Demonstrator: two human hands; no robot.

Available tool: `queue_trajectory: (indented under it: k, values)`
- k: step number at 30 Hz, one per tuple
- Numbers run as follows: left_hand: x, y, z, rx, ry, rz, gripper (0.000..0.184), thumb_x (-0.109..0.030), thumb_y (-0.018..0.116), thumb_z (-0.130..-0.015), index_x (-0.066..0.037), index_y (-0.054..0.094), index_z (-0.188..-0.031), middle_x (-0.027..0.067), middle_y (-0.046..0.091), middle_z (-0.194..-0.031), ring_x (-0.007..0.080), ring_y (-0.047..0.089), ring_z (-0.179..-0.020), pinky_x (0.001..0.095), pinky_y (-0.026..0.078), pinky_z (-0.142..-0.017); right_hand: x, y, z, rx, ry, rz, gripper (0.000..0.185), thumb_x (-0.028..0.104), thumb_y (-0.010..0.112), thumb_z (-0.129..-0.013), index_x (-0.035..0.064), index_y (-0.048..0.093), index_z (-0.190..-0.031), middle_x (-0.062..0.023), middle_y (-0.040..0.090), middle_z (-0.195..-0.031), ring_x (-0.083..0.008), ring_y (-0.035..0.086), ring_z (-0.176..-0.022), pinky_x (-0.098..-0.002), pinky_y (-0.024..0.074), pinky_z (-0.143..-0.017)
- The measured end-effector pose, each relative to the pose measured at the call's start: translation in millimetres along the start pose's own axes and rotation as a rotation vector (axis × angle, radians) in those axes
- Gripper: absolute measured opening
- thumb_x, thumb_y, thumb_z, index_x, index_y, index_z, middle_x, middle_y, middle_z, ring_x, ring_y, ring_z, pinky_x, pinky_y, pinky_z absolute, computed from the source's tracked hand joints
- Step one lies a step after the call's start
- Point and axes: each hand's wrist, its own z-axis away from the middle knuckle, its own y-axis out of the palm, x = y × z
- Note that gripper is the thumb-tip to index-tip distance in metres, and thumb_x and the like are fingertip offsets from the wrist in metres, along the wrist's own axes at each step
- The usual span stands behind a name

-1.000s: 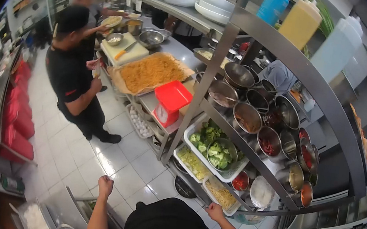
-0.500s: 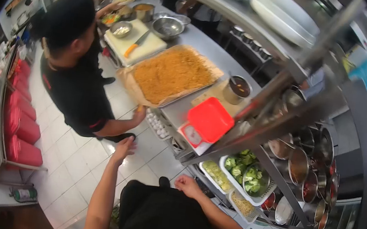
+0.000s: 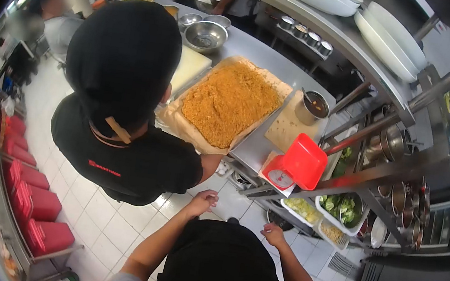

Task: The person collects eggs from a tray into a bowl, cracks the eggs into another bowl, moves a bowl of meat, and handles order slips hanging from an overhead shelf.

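Observation:
My left hand hangs in the air over the floor, close behind a co-worker's bare arm; its fingers are loosely bent and apart, with nothing in them. Lower right, my right hand is held above the floor with its fingers curled in and nothing visible inside. The nearest things to it are white baskets of cut greens and a red kitchen scale with a red pan on top. Beyond both hands, an orange-brown crumbly food covers a paper-lined tray on the steel counter.
A co-worker in black stands at my front left by the tray. A pot with dark contents, a cutting board and a metal bowl are on the counter. Red bins line the left; a metal shelf frame slants at right.
The co-worker has moved nearer and bent toward the tray, now hiding much of the cutting board. My view has shifted, and both hands appear further right, still holding nothing visible.

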Motion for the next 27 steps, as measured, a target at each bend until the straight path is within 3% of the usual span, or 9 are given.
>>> queue_trajectory:
  k: [1, 2, 8, 11, 16, 19, 23, 26, 27]
  values:
    - [-5, -3, -1, 0.024, 0.031, 0.024, 0.037, -0.017, 0.047, -0.098, -0.003, 0.046, -0.132, 0.0123, 0.061, -0.112, 0.0200, 0.062, -0.094, 0.0342, 0.055, -0.074, 6, 3, -4, 0.196, 0.398, -0.219, 0.027, 0.016, 0.070, -0.080, 0.0025, 0.063, -0.102, -0.0095, 0.068, -0.085, -0.0159, 0.067, -0.071, -0.0307, 0.0544, -0.058]
    - [-9, -3, -3, 0.040, 0.017, 0.017, 0.037, -0.017, 0.047, -0.098, -0.003, 0.046, -0.132, 0.0123, 0.061, -0.112, 0.0200, 0.062, -0.094, 0.0342, 0.055, -0.074, 12, 7, 0, 0.172, 0.471, -0.371, 0.025, 0.015, 0.069, -0.082, 0.0011, 0.062, -0.102, -0.0090, 0.067, -0.084, -0.0156, 0.067, -0.070, -0.0304, 0.0544, -0.057]
    - [-56, 6, -33, -0.012, 0.197, 0.275, 0.049, -0.024, 0.048, -0.099, -0.006, 0.033, -0.142, 0.0154, 0.057, -0.116, 0.0261, 0.063, -0.099, 0.0371, 0.056, -0.072, 66, 22, -1, 0.110, 0.369, -0.383, 0.022, 0.014, 0.067, -0.084, 0.0013, 0.062, -0.101, -0.0073, 0.067, -0.084, -0.0154, 0.067, -0.072, -0.0298, 0.0549, -0.059]
    - [-72, 7, -51, -0.159, 0.235, 0.419, 0.045, -0.024, 0.043, -0.101, 0.001, 0.031, -0.137, 0.0207, 0.053, -0.122, 0.0314, 0.062, -0.102, 0.0406, 0.057, -0.078, 77, 23, -3, 0.096, 0.390, -0.391, 0.022, 0.015, 0.067, -0.084, 0.0017, 0.063, -0.101, -0.0072, 0.068, -0.086, -0.0152, 0.067, -0.073, -0.0294, 0.0548, -0.060]
    - [-85, 3, -93, -0.389, 0.106, 0.639, 0.028, -0.016, 0.042, -0.097, -0.004, 0.041, -0.121, 0.0176, 0.048, -0.113, 0.0352, 0.058, -0.106, 0.0441, 0.056, -0.078, 69, 26, 8, 0.087, 0.412, -0.432, 0.024, 0.017, 0.067, -0.084, 0.0014, 0.063, -0.101, -0.0083, 0.069, -0.086, -0.0155, 0.067, -0.072, -0.0294, 0.0544, -0.061]
    - [-84, -6, -125, -0.504, 0.060, 0.758, 0.030, -0.015, 0.046, -0.095, -0.002, 0.041, -0.121, 0.0176, 0.047, -0.115, 0.0349, 0.057, -0.102, 0.0474, 0.055, -0.079, 57, 21, 15, 0.149, 0.445, -0.270, 0.034, 0.027, 0.068, -0.080, 0.0046, 0.066, -0.105, -0.0147, 0.070, -0.096, -0.0285, 0.067, -0.090, -0.0358, 0.0528, -0.081]
    - [-96, -14, -133, -0.484, 0.160, 0.772, 0.030, -0.013, 0.049, -0.093, 0.003, 0.041, -0.117, 0.0195, 0.050, -0.111, 0.0329, 0.057, -0.093, 0.0469, 0.057, -0.074, 41, 14, 26, 0.133, 0.404, -0.213, 0.027, 0.021, 0.068, -0.084, 0.0039, 0.064, -0.105, -0.0092, 0.069, -0.086, -0.0173, 0.066, -0.071, -0.0317, 0.0539, -0.066]
    - [-107, -7, -131, -0.455, 0.203, 0.725, 0.030, -0.011, 0.050, -0.092, 0.005, 0.043, -0.116, 0.0202, 0.057, -0.098, 0.0312, 0.061, -0.081, 0.0424, 0.059, -0.065, 27, 13, 32, 0.146, 0.440, -0.237, 0.030, 0.022, 0.069, -0.083, 0.0026, 0.064, -0.105, -0.0104, 0.069, -0.086, -0.0176, 0.067, -0.073, -0.0318, 0.0535, -0.067]
    - [-108, -2, -134, -0.449, 0.214, 0.661, 0.029, -0.010, 0.051, -0.090, 0.006, 0.045, -0.114, 0.0194, 0.059, -0.092, 0.0304, 0.063, -0.075, 0.0419, 0.059, -0.062, 26, 9, 33, 0.187, 0.501, -0.281, 0.034, 0.027, 0.067, -0.082, 0.0035, 0.066, -0.106, -0.0148, 0.070, -0.095, -0.0285, 0.069, -0.082, -0.0362, 0.0535, -0.078]
